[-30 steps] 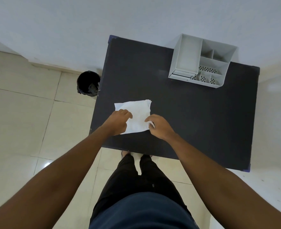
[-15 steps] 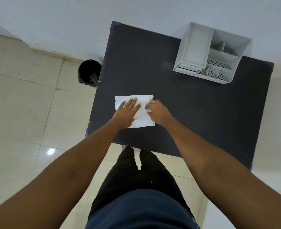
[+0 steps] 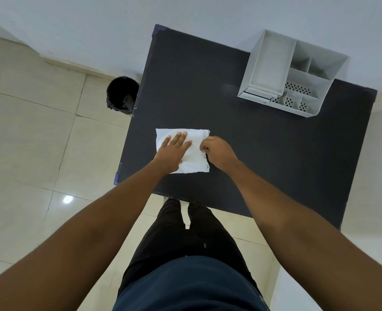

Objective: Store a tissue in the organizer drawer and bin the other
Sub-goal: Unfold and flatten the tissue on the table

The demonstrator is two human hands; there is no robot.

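While our left hand (image 3: 174,151) presses flat on the tissue (image 3: 194,153) on the worktop (image 3: 264,158), our right hand (image 3: 217,151) pinches its edge; next, we judge, lifting one toward the organizer (image 3: 273,70).

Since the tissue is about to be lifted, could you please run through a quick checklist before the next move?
1. Tissue flat on the table: ok, it lies spread out.
2. Left hand steadying it: ok, palm flat on the tissue with open fingers.
3. Right hand has a hold: cannot tell, fingers curl at the right edge but the pinch is hidden.
4. Two tissues separated: cannot tell, only one white sheet shows.
5. Organizer drawer open: not ok, it looks shut.
6. Bin reachable: ok, open-topped on the floor beside the table's left edge.
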